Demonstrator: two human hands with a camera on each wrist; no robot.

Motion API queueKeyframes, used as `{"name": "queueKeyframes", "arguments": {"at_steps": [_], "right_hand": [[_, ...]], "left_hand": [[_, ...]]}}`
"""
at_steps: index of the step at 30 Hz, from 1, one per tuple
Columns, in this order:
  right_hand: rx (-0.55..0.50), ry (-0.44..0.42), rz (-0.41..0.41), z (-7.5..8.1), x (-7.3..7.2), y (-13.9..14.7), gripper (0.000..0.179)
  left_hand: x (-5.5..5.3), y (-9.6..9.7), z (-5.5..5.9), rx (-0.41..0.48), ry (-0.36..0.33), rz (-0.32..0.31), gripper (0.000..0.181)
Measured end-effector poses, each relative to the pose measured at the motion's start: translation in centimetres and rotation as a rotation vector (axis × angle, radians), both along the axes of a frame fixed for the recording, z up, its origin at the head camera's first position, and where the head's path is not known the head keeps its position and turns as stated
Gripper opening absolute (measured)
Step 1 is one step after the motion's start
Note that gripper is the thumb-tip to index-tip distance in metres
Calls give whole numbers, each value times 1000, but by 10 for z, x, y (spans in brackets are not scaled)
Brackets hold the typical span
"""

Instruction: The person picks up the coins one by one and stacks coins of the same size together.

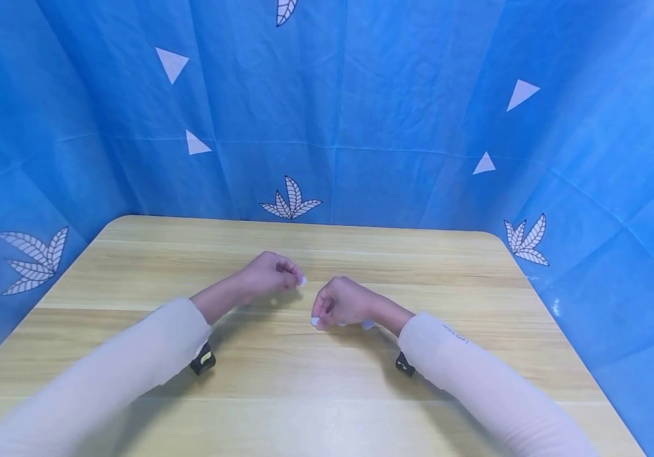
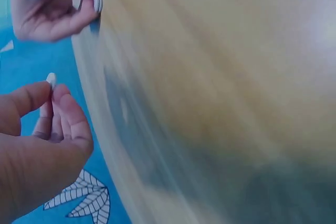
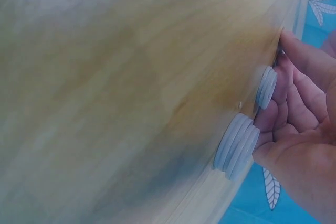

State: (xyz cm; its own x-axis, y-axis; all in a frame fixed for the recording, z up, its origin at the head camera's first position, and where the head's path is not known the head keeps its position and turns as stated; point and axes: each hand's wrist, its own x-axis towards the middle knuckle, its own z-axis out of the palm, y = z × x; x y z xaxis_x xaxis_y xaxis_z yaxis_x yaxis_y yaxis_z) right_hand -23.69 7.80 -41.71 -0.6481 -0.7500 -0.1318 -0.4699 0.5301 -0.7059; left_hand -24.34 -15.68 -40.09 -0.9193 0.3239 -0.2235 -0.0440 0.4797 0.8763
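My left hand [image 1: 272,274] is raised over the middle of the table, and its thumb and fingertips pinch a small white disc [image 2: 51,79]. Lower and to the right, my right hand [image 1: 346,301] pinches another small white disc [image 1: 315,321] close to the tabletop. In the right wrist view that disc is mostly hidden by the fingers. Beside the right palm stand two stacks of flat round discs: a smaller stack [image 3: 266,87] nearer the fingertips and a larger, wider stack [image 3: 236,145] nearer the wrist. The head view shows both stacks only partly, behind the right hand.
The wood-grain table [image 1: 304,412] has rounded far corners. A blue curtain [image 1: 395,114] with white triangles and leaf prints surrounds its back and sides. Black devices [image 1: 203,359] sit under both wrists, at the cuffs of the light sleeves [image 1: 115,362].
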Motion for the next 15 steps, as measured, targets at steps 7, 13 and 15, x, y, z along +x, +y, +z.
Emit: {"name": "queueKeyframes", "arguments": {"at_steps": [7, 13, 15], "right_hand": [[0, -4, 5, 0, 0, 0, 12], [-6, -2, 11, 0, -1, 0, 12], [-9, -3, 10, 0, -1, 0, 12]], "left_hand": [[22, 3, -7, 23, -83, 1, 12], [36, 13, -12, 26, -129, 8, 10], [39, 17, -13, 25, -133, 17, 9]]}}
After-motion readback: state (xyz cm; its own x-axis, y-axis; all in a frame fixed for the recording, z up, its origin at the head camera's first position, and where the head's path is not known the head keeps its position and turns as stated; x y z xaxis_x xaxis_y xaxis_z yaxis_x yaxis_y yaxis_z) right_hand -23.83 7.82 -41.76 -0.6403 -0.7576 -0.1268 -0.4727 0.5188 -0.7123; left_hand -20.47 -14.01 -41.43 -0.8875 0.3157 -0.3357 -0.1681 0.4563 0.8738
